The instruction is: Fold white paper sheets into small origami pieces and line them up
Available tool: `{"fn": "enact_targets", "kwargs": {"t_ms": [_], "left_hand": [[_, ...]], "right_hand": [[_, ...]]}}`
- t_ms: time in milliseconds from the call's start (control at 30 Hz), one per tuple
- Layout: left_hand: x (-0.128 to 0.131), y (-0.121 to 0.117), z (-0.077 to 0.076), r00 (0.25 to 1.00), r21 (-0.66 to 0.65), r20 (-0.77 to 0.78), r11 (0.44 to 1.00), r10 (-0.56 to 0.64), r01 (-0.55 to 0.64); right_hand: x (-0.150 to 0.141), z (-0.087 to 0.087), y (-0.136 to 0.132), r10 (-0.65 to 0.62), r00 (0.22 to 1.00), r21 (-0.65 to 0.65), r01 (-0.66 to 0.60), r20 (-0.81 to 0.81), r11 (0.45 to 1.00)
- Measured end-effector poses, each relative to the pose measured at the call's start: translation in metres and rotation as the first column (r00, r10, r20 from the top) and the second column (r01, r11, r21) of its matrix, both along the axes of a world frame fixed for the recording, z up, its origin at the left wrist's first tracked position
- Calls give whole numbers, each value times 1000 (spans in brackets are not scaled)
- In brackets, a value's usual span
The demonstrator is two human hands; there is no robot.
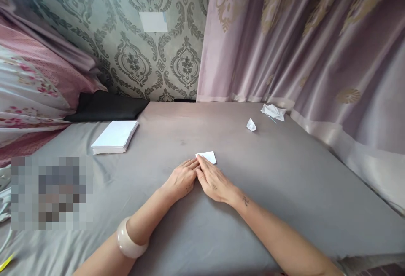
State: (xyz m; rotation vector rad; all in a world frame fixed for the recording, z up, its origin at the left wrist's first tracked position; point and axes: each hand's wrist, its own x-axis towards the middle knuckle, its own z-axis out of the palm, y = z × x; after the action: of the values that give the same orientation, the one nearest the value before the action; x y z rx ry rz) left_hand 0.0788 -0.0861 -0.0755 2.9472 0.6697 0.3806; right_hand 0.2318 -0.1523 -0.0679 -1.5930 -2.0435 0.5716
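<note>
A small folded sheet of white paper (209,156) lies on the grey bed sheet (177,234), partly hidden under my hands. My left hand (183,179) rests palm down at its left edge, fingers stretched out and close together. From the right, my right hand (213,179) lies over the paper's near left part with its fingers extended, its fingertips meeting those of the left. Both hands press down rather than grip. On my left forearm sits a pale bangle (131,240).
A thick stack of white paper (115,135) lies at the left, before a black cloth item (107,105). A small folded white paper shape (251,125) stands at the back right, near a crumpled white packet (274,112). Purple curtains (253,57) border the right side.
</note>
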Motion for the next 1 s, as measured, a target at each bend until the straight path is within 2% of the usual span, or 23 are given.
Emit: {"fn": "enact_targets", "kwargs": {"t_ms": [200, 333, 467, 600, 700, 833, 900, 1000], "left_hand": [[-14, 2, 1, 997, -75, -51, 995, 61, -64], [-21, 1, 1, 993, -93, -77, 991, 88, -95], [-22, 0, 3, 990, -107, -75, 986, 122, -129], [-17, 2, 13, 982, -165, -45, 968, 184, -189], [-5, 8, 17, 955, -286, 10, 916, 297, -282], [13, 15, 15, 818, -436, 97, 763, 567, -477], [17, 17, 12, 779, -519, 117, 707, 616, -481], [16, 17, 8, 776, -566, 147, 696, 614, -443]], "right_hand": [[-1, -6, -8, 5, 969, 105, -32, 247, 994], [0, -6, -12, -34, 947, 138, -11, 318, 990], [1, -6, -13, -124, 917, 124, 83, 379, 989], [6, -7, -8, -268, 862, 149, 226, 429, 963], [15, -6, -1, -339, 833, 196, 279, 437, 940], [32, -5, 8, -387, 858, 224, 326, 338, 918], [40, -6, 10, -366, 885, 239, 304, 288, 922], [46, -11, 16, -337, 912, 230, 285, 234, 930]]}}
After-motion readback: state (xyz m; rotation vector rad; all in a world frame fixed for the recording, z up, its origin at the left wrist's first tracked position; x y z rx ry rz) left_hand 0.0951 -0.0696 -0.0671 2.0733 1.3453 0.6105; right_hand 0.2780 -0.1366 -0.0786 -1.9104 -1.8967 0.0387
